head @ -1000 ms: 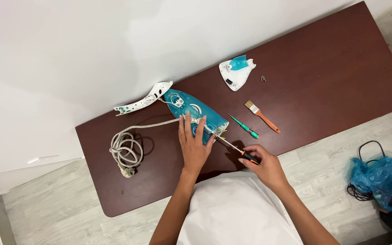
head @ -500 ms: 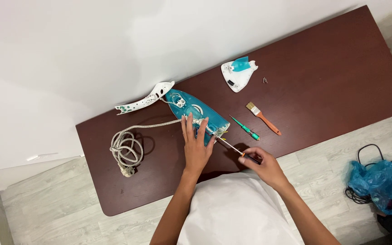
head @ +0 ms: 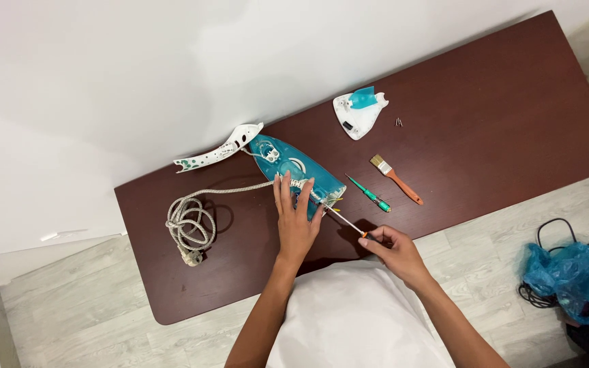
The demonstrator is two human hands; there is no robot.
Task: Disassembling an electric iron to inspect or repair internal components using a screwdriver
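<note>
A teal iron body, opened, lies flat on the table, a thin screwdriver probing its rear end.

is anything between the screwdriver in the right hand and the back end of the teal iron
Nothing visible. The right hand holds the screwdriver, whose tip already reaches the rear of the teal iron. The left hand rests on the iron beside the shaft, not across it.

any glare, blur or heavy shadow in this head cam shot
Head view: sharp, evenly lit, no blur. Faint sheen on the dark table near the wall. Soft shadows under the left hand, the right hand and the coiled cord. The wall is bright, nearly washed out.
</note>
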